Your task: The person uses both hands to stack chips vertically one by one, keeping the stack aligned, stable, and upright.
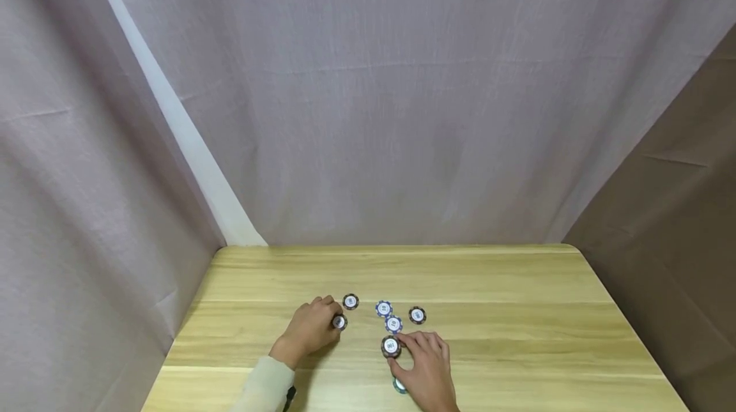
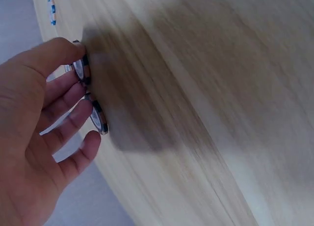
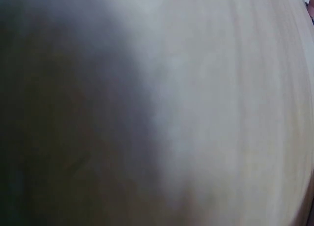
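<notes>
One dark chip (image 1: 391, 346), perhaps topping a short stack, sits in the head view between the thumb and forefinger of the right hand (image 1: 427, 370), pinched at its rim; a green chip (image 1: 399, 384) lies partly hidden near the thumb, and touching blue chips (image 1: 393, 324) are just beyond. Chips like these should be light, stiff and hard to break, with slick faces, so the edge seems the best hold. The right hand reaches forward, back upward. The left hand (image 1: 313, 329) angles inward, a second dark chip (image 1: 340, 322) at its fingertips, beside a third dark chip (image 1: 351, 301). From the left wrist, thumb and forefinger pinch that chip on edge, the other fingers bent and slightly apart. Through the right wrist camera, blurred tabletop (image 3: 211, 88) and shadow fill most; finger state cannot be told there.
</notes>
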Available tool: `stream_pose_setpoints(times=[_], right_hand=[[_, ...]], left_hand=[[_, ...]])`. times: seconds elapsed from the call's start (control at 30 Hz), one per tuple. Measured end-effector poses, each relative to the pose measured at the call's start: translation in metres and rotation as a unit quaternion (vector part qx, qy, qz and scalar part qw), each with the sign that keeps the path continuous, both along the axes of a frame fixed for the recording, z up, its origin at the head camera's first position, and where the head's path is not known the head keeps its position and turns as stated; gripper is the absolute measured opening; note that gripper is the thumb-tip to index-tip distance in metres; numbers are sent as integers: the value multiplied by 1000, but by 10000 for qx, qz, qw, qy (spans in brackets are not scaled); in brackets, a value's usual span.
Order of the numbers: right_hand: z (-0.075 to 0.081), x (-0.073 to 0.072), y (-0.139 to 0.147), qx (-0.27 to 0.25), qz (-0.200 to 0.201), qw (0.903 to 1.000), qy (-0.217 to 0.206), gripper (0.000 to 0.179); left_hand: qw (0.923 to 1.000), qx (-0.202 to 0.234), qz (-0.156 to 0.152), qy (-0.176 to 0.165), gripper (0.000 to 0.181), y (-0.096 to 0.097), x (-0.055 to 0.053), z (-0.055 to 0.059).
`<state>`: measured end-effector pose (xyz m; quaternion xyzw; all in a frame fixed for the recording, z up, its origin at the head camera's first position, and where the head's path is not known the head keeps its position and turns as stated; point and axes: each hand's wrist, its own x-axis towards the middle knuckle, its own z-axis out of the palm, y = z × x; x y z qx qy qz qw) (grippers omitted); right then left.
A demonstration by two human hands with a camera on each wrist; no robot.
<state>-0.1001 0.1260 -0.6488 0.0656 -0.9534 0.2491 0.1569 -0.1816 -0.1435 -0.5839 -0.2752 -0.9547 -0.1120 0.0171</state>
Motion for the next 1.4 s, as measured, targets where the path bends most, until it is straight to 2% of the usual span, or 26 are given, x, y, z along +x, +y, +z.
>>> stream_pose_setpoints(times=[0.17,0.3,0.43,0.53,0.7,0.9,1.13,1.27,1.4], right_hand=[[-2,1,0,18,-28,10000,-36,46],[-1,1,-1,9,-8,10000,-85,46],[-1,0,-1,1,-24,9998,-177,46],[-1,0,-1,10,-13,9998,-208,45],[1,0,0,-30,3,10000,-79,46],[3,1,-1,-94,17,9999,-37,45],[5,2,0,-27,16,9998,-185,46],[5,1,0,-2,3,9995,-314,46],[5,2,-1,-5,22,9996,-281,46]], left_hand=[[9983,-438,-70,387,23,1,2,-10],[9937,-616,-39,931,25,3,4,-15],[9850,-671,111,1588,28,5,7,-16],[9815,-567,233,1817,30,6,9,-16],[9807,-324,269,1908,37,11,12,-13],[9820,-30,160,1884,40,23,18,-4],[9794,217,-179,2000,36,40,25,7],[9812,226,-340,1889,37,50,31,10],[9843,156,-410,1709,37,59,36,6]])
